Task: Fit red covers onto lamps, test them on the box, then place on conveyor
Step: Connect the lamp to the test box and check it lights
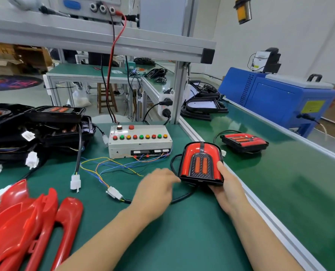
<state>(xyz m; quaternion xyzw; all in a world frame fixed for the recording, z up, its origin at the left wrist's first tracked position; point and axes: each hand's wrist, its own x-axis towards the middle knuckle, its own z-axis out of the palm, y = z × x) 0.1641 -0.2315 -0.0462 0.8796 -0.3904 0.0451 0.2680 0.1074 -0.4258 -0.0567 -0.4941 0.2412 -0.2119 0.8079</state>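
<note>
The right hand [224, 185] grips the covered lamp [200, 163] from its right side and underneath, thumb lying along the red cover's edge, holding it tilted up just above the desk [182, 231] near the rail of the conveyor [280, 182]; the left hand [157, 185] is blurred, its fingers loosely spread and reaching toward the lamp's lower left corner, and whether they touch it cannot be told; a black cable [179, 199] loops from under the lamp to a white connector [114, 193] lying on the desk between the hands and the test box [139, 142]; the box, white with a row of red, green and yellow buttons, stands just beyond the lamp, coloured wires trailing from its front. A second covered lamp [244, 142] lies on the green conveyor belt, right of the box. Loose red covers [35, 222] are piled at the near left; black uncovered lamps [45, 124] with white plugs are stacked at the far left.
</note>
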